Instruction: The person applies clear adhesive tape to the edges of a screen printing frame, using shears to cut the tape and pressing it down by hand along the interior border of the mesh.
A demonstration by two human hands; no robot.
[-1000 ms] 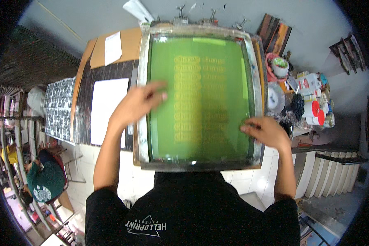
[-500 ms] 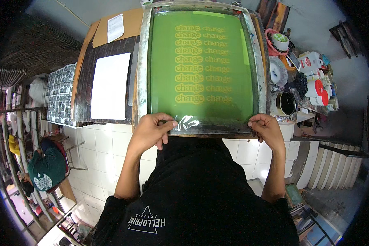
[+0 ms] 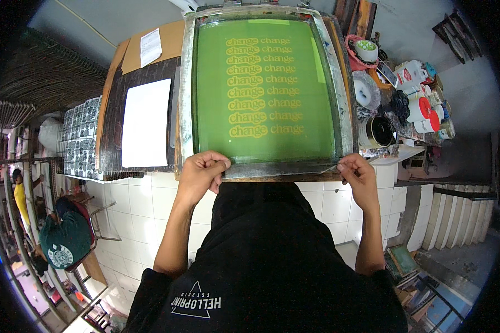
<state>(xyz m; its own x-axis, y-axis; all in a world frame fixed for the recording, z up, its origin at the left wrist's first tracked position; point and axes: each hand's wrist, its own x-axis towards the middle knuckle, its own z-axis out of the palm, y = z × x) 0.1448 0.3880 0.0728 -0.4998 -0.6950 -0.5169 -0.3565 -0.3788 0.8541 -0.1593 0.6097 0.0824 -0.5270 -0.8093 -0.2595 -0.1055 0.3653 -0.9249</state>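
A large metal-framed printing screen (image 3: 186, 89) with green mesh and rows of yellow lettering lies flat on the work table in front of me. My left hand (image 3: 201, 171) grips the near edge of the frame at its left corner, fingers curled over the rail. My right hand (image 3: 356, 169) pinches the same near edge at the right corner. Both forearms come up from the lower edge, on either side of my black shirt.
A white sheet (image 3: 146, 123) lies on a dark board left of the screen, with brown cardboard (image 3: 169, 39) behind it. Ink pots, tubs and a black can (image 3: 380, 132) crowd the right side. A white tiled wall (image 3: 144, 200) drops below the table. People stand lower left.
My hands slid off the green mesh back to the near rail of the frame and now grip its two corners. The view has tilted down slightly.
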